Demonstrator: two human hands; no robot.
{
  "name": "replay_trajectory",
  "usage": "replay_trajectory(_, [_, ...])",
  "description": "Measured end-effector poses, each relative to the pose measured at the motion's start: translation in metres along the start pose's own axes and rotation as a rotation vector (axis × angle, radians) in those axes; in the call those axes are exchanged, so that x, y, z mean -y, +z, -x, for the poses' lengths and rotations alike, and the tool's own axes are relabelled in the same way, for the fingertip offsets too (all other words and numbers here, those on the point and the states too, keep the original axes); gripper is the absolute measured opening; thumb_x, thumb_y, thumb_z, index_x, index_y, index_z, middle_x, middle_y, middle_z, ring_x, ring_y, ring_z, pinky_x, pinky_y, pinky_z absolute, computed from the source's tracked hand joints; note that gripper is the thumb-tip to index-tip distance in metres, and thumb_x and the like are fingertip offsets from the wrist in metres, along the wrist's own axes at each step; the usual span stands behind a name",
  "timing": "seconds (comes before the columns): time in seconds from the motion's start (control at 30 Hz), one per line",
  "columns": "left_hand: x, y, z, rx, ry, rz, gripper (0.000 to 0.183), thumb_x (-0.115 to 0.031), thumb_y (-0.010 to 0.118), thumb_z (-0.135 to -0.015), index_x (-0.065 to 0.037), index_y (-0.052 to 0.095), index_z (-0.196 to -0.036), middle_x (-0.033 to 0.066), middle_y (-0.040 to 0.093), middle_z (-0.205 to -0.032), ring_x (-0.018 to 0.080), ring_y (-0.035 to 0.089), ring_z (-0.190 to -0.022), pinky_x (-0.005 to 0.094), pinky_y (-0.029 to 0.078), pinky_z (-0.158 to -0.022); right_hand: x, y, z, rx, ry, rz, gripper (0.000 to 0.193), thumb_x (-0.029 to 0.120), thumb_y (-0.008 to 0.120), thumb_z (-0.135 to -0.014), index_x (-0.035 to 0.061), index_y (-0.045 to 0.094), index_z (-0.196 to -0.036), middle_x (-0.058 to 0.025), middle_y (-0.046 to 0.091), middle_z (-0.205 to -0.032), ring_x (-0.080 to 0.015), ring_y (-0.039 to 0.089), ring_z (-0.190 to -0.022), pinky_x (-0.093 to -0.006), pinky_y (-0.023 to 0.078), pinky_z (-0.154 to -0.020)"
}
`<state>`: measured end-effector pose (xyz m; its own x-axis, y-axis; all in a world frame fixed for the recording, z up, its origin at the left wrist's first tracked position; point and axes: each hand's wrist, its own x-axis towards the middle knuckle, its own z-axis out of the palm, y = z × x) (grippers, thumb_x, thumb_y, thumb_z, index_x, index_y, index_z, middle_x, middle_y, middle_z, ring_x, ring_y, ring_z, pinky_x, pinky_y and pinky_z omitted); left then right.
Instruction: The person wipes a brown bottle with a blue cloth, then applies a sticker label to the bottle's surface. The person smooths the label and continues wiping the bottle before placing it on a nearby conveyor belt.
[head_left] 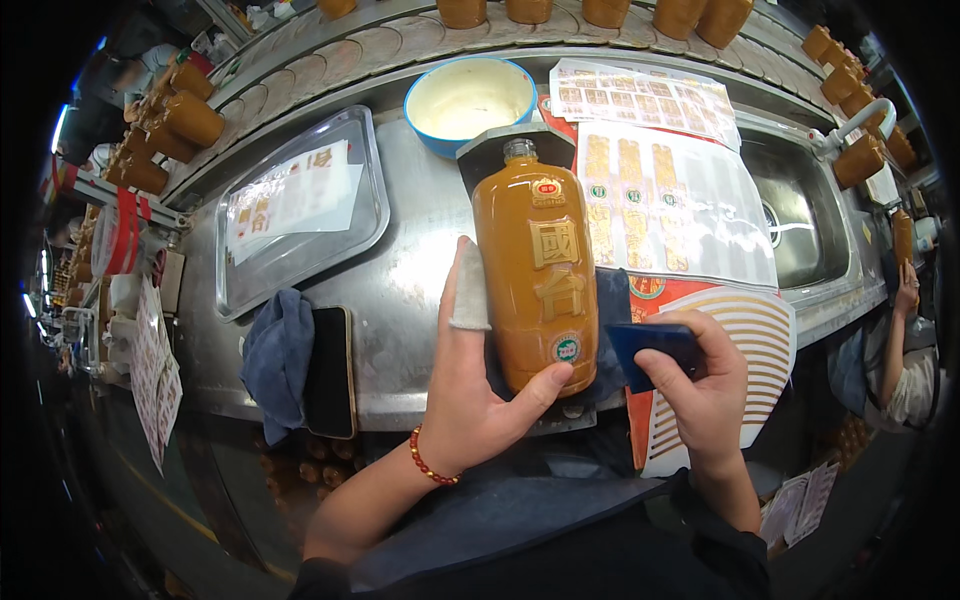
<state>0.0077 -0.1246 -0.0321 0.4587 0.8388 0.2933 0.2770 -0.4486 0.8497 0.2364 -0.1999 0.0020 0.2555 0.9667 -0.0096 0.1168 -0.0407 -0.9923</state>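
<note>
A glossy brown bottle (518, 260) with gold characters, a red-and-gold emblem and a round green label lies tilted before me, its bare neck pointing away. My left hand (465, 400) is closed around its left side and base, the thumb near the round label. A pale cloth finger sleeve (470, 290) covers one finger of that hand. Just right of the bottle, my right hand (705, 385) pinches a flat dark-blue scraper (640, 348) between thumb and fingers. A dark angular block (480, 155) shows behind the bottle's neck, mostly hidden.
Left on the metal bench (400, 300) are a clear tray (378, 200) with decals, a blue cloth (275, 350) and a phone (330, 375). A blue-rimmed bowl (470, 95) stands behind. Decal sheets (690, 200) lie right, beside a sink (800, 210). Brown bottles line a conveyor (400, 45).
</note>
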Motion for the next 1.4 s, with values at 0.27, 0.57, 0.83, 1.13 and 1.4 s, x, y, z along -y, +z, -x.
replay_trajectory(0.27, [-0.008, 0.01, -0.023, 0.002, -0.067, 0.034, 0.087, -0.008, 0.068, -0.097, 0.009, 0.012, -0.162, 0.0233, 0.04, -0.157, 0.0295, 0.047, -0.142, 0.0407, 0.039, -0.117, -0.003, -0.008, -0.013, -0.027, -0.011, -0.062, 0.028, 0.0, 0.077, -0.091, -0.0021, 0.068, -0.116, -0.0052, 0.069, -0.103, -0.0105, 0.064, -0.093, -0.0244, 0.052, -0.084])
replay_trajectory(0.57, [-0.005, 0.019, -0.03, 0.008, -0.11, 0.107, 0.086, -0.006, 0.069, -0.097, 0.009, 0.013, -0.161, 0.0227, 0.045, -0.153, 0.0287, 0.052, -0.138, 0.041, 0.044, -0.114, -0.009, -0.018, -0.021, -0.006, 0.02, -0.083, 0.028, -0.001, 0.077, -0.091, -0.0019, 0.067, -0.117, -0.005, 0.069, -0.104, -0.0101, 0.064, -0.094, -0.0239, 0.052, -0.085])
replay_trajectory(0.83, [-0.011, 0.025, -0.035, -0.042, -0.222, 0.209, 0.098, -0.026, 0.086, -0.084, 0.011, 0.028, -0.154, 0.0272, 0.049, -0.145, 0.0355, 0.055, -0.133, 0.0428, 0.044, -0.111, -0.005, -0.019, -0.015, -0.026, 0.055, -0.082, 0.028, -0.002, 0.077, -0.09, -0.0013, 0.068, -0.116, -0.0053, 0.069, -0.101, -0.0115, 0.065, -0.094, -0.0251, 0.052, -0.082])
replay_trajectory(1.13, [-0.011, 0.017, -0.026, -0.014, -0.26, 0.264, 0.117, -0.023, 0.087, -0.082, 0.008, 0.008, -0.162, 0.0282, 0.038, -0.156, 0.0362, 0.043, -0.145, 0.0438, 0.035, -0.119, 0.014, -0.002, -0.03, 0.138, -0.674, 0.512, 0.044, -0.006, 0.08, -0.063, 0.0051, 0.078, -0.105, -0.0064, 0.07, -0.095, -0.0254, 0.062, -0.08, -0.035, 0.049, -0.069])
replay_trajectory(1.4, [0.008, 0.001, -0.021, 0.074, -0.201, 0.156, 0.131, -0.03, 0.093, -0.074, 0.006, 0.005, -0.164, 0.0285, 0.028, -0.161, 0.0395, 0.033, -0.151, 0.0447, 0.032, -0.122, 0.014, 0.013, -0.04, 0.176, -0.73, 0.572, 0.044, -0.004, 0.076, -0.062, 0.0068, 0.081, -0.104, -0.004, 0.07, -0.091, -0.023, 0.06, -0.077, -0.0334, 0.047, -0.066])
